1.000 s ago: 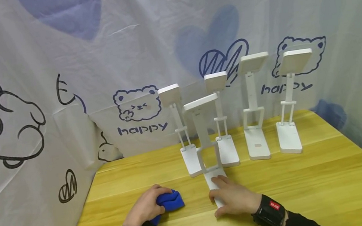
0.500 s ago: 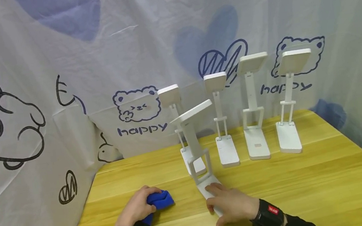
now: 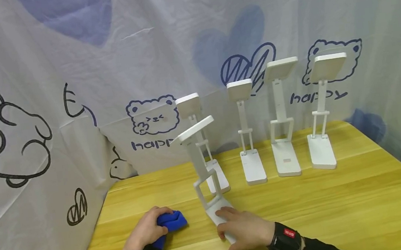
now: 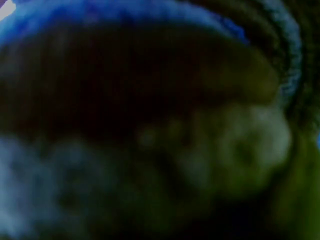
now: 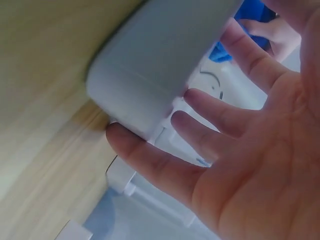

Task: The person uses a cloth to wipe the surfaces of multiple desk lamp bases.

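Note:
A white folding desk lamp [image 3: 197, 161] stands near the middle of the wooden table, its head raised and its base turned at an angle. My right hand [image 3: 249, 229] holds the near part of that base, fingers and thumb spread around its edges. In the right wrist view the fingertips [image 5: 125, 135] touch the rim of the lamp base [image 5: 150, 60]. To the left, my left hand [image 3: 144, 232] grips a bunched blue cloth [image 3: 172, 221] low over the table. Dark and blurred, the left wrist view shows blue cloth [image 4: 125, 12] along its top.
Several similar white lamps stand in a row at the back, from the leftmost lamp [image 3: 217, 175], partly behind the held one, to the rightmost lamp [image 3: 321, 149]. A printed white curtain [image 3: 162, 54] hangs behind and beside the wooden table [image 3: 345, 203].
The held lamp has shifted left and turned, its head swinging left in front of the leftmost back lamp. My right hand moved left with it. My left hand slid left with the blue cloth.

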Motion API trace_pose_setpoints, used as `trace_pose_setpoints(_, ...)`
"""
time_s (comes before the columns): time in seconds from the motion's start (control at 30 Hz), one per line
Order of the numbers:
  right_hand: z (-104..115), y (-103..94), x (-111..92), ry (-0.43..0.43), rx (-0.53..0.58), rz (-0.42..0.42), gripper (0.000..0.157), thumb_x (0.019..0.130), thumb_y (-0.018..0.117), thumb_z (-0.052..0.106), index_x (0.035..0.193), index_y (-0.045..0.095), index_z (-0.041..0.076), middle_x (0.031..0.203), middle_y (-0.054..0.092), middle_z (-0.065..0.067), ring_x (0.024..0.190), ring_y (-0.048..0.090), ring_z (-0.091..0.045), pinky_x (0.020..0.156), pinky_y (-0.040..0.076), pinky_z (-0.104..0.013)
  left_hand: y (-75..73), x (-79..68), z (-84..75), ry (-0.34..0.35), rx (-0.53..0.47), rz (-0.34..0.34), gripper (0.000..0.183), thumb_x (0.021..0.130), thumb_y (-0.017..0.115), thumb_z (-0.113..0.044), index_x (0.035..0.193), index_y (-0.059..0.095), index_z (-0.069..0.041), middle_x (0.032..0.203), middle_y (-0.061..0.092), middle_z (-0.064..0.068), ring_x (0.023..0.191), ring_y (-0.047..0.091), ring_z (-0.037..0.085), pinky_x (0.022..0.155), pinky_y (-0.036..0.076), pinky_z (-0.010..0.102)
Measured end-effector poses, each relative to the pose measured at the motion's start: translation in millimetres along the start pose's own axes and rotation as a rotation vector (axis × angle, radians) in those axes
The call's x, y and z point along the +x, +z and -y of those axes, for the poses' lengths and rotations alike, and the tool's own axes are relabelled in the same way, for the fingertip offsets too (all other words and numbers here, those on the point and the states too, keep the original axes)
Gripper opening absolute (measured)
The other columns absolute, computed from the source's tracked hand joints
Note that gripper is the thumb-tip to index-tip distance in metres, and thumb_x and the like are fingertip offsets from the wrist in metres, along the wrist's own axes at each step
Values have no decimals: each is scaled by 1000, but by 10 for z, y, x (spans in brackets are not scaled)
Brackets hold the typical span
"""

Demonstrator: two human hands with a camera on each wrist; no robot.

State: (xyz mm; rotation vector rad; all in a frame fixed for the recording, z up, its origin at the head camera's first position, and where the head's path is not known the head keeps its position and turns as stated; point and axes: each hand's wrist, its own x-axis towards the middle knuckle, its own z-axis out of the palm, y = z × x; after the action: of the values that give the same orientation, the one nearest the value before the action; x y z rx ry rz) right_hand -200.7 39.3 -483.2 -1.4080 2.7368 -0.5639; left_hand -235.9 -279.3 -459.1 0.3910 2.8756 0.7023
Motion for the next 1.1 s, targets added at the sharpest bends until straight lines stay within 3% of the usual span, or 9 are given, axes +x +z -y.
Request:
trace_pose_setpoints(0.2, 53, 48, 170, -46, -18, 9, 31, 71, 74, 48, 92, 63, 27, 139, 44, -13, 128, 37, -29, 77, 52, -35, -23, -13, 25, -33, -8, 22, 43, 69, 70, 1, 106, 68, -21, 113, 60, 12, 97, 57, 28, 79, 51, 51)
trace_pose_setpoints(0.33, 70, 80, 315, -51, -22, 16, 32, 73, 73, 49, 94, 65, 27, 139, 45, -13, 128, 37, -30, 86, 51, -40, -31, -11, 32, -45, -14, 35, 43, 69, 69, 2, 105, 68, -21, 114, 60, 13, 99, 57, 30, 79, 51, 52)
trace_pose_setpoints(0.53, 37, 141, 561, -8, -14, 33, 32, 74, 72, 49, 95, 67, 26, 142, 42, -15, 130, 35, -35, 93, 47, -49, -40, -24, 27, -42, -16, 39, 43, 67, 69, 2, 103, 68, -22, 113, 61, 12, 98, 57, 29, 79, 51, 51)
trace_pose_setpoints(0.87, -58, 191, 939, 51, -14, 12, 38, 77, 71, 48, 105, 69, 24, 143, 40, -19, 131, 33, -37, 99, 41, -52, -52, -30, 27, -1, 6, 28, 41, 65, 70, 2, 99, 68, -21, 108, 63, 10, 94, 57, 26, 80, 49, 51)
trace_pose_setpoints(1.1, -137, 235, 1139, 98, 10, 5, 44, 78, 69, 50, 114, 68, 24, 145, 38, -19, 133, 28, -37, 101, 40, -49, -35, -19, 43, -11, 14, 40, 41, 66, 71, 1, 100, 68, -21, 107, 63, 9, 94, 57, 26, 80, 49, 51)
